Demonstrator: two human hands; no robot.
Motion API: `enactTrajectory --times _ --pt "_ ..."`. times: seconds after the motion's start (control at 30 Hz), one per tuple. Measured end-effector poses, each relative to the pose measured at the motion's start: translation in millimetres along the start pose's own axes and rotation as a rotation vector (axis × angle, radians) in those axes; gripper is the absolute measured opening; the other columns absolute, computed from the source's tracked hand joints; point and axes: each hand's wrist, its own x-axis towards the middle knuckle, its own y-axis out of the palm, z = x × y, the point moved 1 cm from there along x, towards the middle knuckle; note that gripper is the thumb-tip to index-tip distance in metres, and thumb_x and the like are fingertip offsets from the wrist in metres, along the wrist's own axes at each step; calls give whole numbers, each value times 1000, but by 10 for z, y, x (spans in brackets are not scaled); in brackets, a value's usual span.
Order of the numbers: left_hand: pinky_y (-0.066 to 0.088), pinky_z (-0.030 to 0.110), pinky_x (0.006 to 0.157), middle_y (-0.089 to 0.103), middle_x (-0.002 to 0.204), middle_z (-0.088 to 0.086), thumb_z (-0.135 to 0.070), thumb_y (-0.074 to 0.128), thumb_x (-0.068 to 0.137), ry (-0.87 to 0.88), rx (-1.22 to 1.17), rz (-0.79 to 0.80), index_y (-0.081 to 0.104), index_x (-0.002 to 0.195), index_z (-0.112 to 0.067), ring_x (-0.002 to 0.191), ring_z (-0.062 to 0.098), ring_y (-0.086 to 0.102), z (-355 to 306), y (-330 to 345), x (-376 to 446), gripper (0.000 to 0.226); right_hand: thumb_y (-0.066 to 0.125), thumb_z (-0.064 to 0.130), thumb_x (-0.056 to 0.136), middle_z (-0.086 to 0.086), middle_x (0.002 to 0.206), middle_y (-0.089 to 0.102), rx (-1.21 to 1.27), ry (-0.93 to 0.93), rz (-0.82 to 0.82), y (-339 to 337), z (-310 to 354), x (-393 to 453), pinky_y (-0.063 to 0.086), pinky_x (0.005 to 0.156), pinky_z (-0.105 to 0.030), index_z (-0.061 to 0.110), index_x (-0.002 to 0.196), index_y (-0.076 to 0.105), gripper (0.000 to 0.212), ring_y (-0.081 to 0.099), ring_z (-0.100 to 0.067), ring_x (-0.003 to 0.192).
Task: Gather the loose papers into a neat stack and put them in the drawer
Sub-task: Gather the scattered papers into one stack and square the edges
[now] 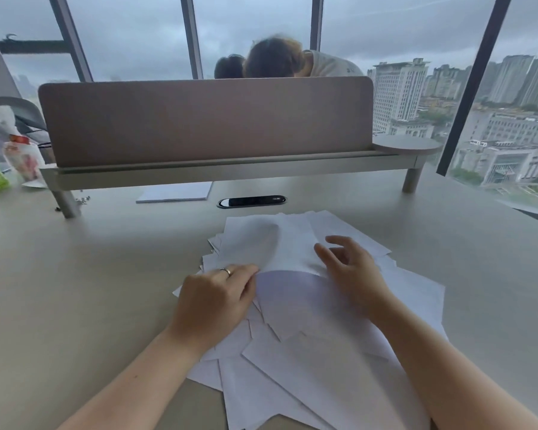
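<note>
The loose white paper sheets (308, 346) are lying fanned and overlapping across the pale grey desk (75, 290), filling the lower centre of the frame. The left hand (218, 297), wearing a ring, is resting on the left side of the pile with its fingers curled onto the edge of a raised, bowing sheet (280, 246) at mid-frame, apparently pinching it. The right hand (348, 268) is lying on the same sheet with fingers spread and relaxed, holding nothing. No drawer is showing anywhere in the frame.

The sheet is arching between the hands, so squeezing inward could crease it. The corners near the bottom edge are jutting at many angles, and dragging the pile together too fast could fold them under or push sheets off the desk.
</note>
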Motion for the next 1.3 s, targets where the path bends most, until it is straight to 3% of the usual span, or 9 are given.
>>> enactTrajectory --times 0.13,0.23,0.43,0.53,0.67,0.8,0.9,1.17,1.3 --pt "50 29 45 74 76 -9 -23 66 90 -86 -145 -47 77 90 -20 62 14 70 -10 -75 -17 11 70 37 90 -9 123 65 505 198 100 -11 -46 66 58 88 -39 17 130 59 46 71 -27 101" --pt "55 29 63 76 87 -11 -27 67 92 44 -298 40 78 90 -21 77 11 71 -62 -82 -29 13 73 13 88 -15 125 67 763 339 242 -88 -53 92 62 71 -35 9 138 51 54 75 -27 93" --pt "44 22 102 64 125 -24 -69 56 83 -248 -531 330 77 98 -35 122 -10 51 -3 -64 -77 43 68 -9 82 -12 99 77 167 271 224 -133 -105 93 61 77 -41 8 140 52 62 76 -29 83" --pt "30 3 101 48 139 -25 -63 60 80 -522 -670 378 71 113 -35 130 -16 39 80 -102 -70 45 62 -11 85 -8 88 79 206 237 250 -147 -68 104 59 59 -32 8 117 69 38 73 -23 69" --pt "34 21 103 49 138 -18 -36 74 84 -922 -902 266 56 124 -37 129 1 45 137 -113 -15 44 61 -7 89 -11 87 74 377 245 329 -147 -48 109 50 47 -23 4 109 71 24 60 -18 57" --pt "52 19 74 74 93 -22 -15 67 91 -1191 -1176 108 62 103 -28 85 -8 69 168 -142 52 19 61 -6 89 -14 95 75 421 239 383 -167 -52 105 49 49 -23 6 109 72 25 61 -18 64" --pt "54 38 84 68 119 -3 -9 70 88 -1329 -1276 67 40 146 -11 98 16 70 253 -152 54 64 61 -5 90 -19 107 75 445 202 445 -177 -36 92 50 67 -34 7 113 72 28 67 -27 81" --pt "56 30 76 70 114 6 5 64 89 -1330 -1174 25 60 127 -10 87 18 72 417 -53 -8 41 60 -7 91 -21 111 75 425 81 512 -70 -39 45 58 89 -47 8 117 73 32 72 -39 100" --pt "57 37 75 70 101 9 4 65 89 -1344 -1113 -38 53 128 -30 88 28 70 413 -37 -20 53 70 17 91 7 101 79 66 -40 233 -31 -98 138 50 103 -45 16 122 71 32 70 -18 102"
